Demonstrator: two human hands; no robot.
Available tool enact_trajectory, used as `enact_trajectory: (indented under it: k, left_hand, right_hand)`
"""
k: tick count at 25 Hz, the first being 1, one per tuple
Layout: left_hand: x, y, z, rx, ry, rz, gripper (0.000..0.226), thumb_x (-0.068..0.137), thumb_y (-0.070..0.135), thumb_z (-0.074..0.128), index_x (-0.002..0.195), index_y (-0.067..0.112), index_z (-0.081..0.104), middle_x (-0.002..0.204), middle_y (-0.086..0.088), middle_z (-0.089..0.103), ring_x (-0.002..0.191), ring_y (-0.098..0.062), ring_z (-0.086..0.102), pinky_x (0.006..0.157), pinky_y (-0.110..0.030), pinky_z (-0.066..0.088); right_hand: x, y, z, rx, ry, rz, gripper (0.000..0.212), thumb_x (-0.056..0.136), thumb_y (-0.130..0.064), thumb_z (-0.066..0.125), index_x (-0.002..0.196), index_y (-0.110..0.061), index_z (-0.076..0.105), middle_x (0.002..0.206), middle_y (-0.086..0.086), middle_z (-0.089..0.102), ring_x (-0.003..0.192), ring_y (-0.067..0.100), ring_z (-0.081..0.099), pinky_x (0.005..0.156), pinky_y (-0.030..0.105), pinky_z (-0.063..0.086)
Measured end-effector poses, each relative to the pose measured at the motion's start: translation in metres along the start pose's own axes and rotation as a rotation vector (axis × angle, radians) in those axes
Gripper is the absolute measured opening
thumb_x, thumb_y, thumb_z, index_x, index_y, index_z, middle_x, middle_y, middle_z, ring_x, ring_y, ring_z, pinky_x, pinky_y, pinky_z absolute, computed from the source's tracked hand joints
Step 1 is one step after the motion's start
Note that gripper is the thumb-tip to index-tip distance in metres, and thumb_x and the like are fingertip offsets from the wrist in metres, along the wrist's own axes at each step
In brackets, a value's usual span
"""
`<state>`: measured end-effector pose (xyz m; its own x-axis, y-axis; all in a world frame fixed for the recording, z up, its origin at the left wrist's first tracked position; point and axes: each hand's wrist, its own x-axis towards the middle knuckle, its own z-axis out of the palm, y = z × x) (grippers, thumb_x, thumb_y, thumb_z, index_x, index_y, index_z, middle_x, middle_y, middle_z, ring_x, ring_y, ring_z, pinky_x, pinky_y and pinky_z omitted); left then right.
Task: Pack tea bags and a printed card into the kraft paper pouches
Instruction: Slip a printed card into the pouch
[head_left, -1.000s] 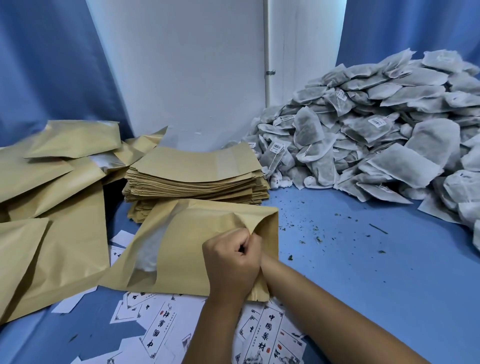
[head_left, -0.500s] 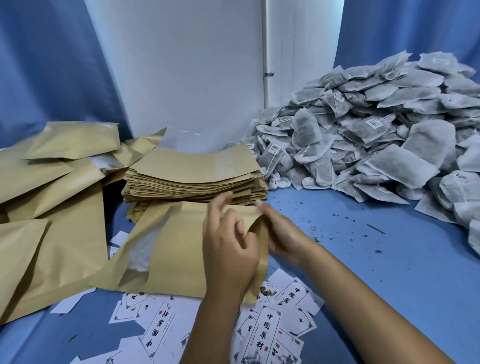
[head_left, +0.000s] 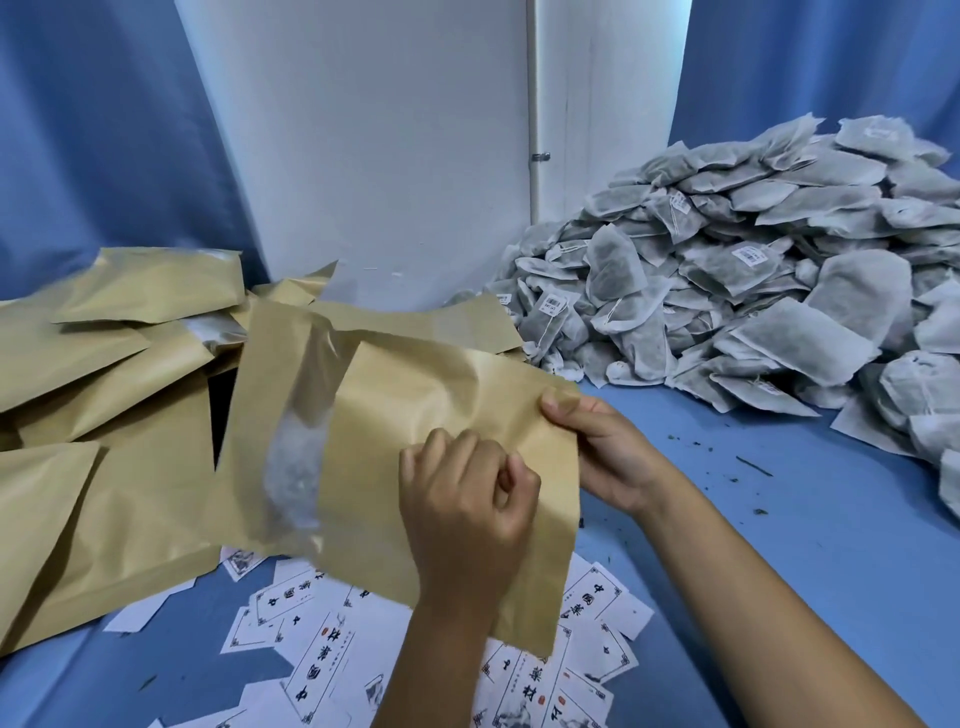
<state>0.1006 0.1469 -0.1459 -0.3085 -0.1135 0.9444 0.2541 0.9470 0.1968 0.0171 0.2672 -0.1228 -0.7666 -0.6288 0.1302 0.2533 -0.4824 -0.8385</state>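
Observation:
A kraft paper pouch (head_left: 415, 415) with a clear window strip is lifted off the table, tilted and motion-blurred at its left side. My right hand (head_left: 597, 447) pinches its right edge, thumb on top at the upper corner. My left hand (head_left: 467, 509) is in front of the pouch, fingers curled and pinching the paper near its right side. A big heap of grey tea bags (head_left: 753, 270) lies at the right against the wall. Printed cards (head_left: 322, 654) with black characters are scattered on the blue table below the pouch.
Loose kraft pouches (head_left: 104, 405) are piled at the left. A stack of flat pouches (head_left: 447, 322) sits behind the held one, mostly hidden. Tea crumbs dot the blue table (head_left: 779, 519) at the right. A white wall and blue curtains close the back.
The pouch has risen off the table and swung upright. My right hand has moved from beside my left to the pouch's right edge; my left hand has stayed on the pouch.

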Motion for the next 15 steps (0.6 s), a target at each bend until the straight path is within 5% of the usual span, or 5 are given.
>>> enact_trajectory:
  k: [4,8,10,12,15]
  left_hand:
    - [-0.002,0.004,0.003,0.036,0.097,-0.232,0.010,0.077,0.023,0.061,0.076,0.013,0.060,0.090,-0.005,0.053,0.088,-0.023,0.044,0.081,-0.035,0.033]
    - [0.002,-0.008,0.012,-0.364,-0.093,-1.308,0.066,0.080,0.025,0.075,0.133,0.006,0.041,0.134,-0.017,0.039,0.120,-0.031,0.046,0.096,-0.050,0.045]
    - [0.007,-0.008,0.009,-1.050,-0.059,-1.720,0.057,0.086,0.019,0.069,0.133,0.001,0.042,0.124,-0.021,0.057,0.110,-0.035,0.059,0.083,-0.047,0.056]
    - [0.004,-0.010,0.010,-1.531,-0.044,-1.879,0.031,0.085,0.003,0.063,0.115,-0.004,0.057,0.098,-0.022,0.070,0.091,-0.035,0.068,0.064,-0.041,0.060]
    - [-0.002,-0.011,0.011,-1.309,-0.150,-1.805,0.013,0.083,-0.008,0.062,0.096,-0.006,0.061,0.081,-0.018,0.073,0.067,-0.028,0.072,0.052,-0.031,0.059]
  right_hand:
    - [0.004,-0.001,-0.013,0.200,0.222,-0.042,0.036,0.089,-0.025,0.055,0.117,-0.004,0.061,0.110,0.016,0.067,0.103,0.029,0.064,0.096,0.043,0.049]
    - [0.018,0.014,-0.017,0.428,0.369,-0.156,0.030,0.096,-0.021,0.048,0.124,-0.010,0.055,0.109,0.008,0.068,0.096,0.018,0.067,0.087,0.036,0.055]
    - [0.023,0.019,-0.021,0.554,0.414,-0.185,0.027,0.097,-0.016,0.048,0.122,-0.008,0.055,0.108,0.007,0.069,0.095,0.015,0.067,0.083,0.033,0.056]
    - [0.023,0.018,-0.031,0.554,0.470,-0.169,0.020,0.096,-0.013,0.050,0.112,-0.005,0.058,0.097,0.007,0.071,0.083,0.016,0.070,0.071,0.030,0.060]
    - [0.020,0.012,-0.051,0.005,0.714,-0.068,0.010,0.095,-0.014,0.055,0.093,-0.005,0.057,0.074,0.006,0.061,0.060,0.018,0.058,0.060,0.027,0.050]
